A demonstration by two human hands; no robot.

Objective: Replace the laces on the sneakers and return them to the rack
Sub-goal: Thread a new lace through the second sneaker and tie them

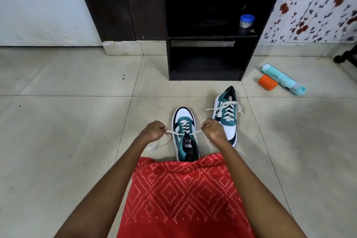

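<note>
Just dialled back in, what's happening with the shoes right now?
A person on the tiled floor is lacing the nearer teal, white and black sneaker: the left hand and right hand each pinch one end of its white lace, held out sideways. The matching second sneaker stands to its right, laced, ends lying loose. Neither sits in the dark wooden rack yet.

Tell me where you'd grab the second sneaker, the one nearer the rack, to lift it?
Probably its heel collar, from above. The sneaker stands on its sole, heel toward the rack, mouth open upward, easy to hook into. Loose lace ends sprawl across the middle.
</note>
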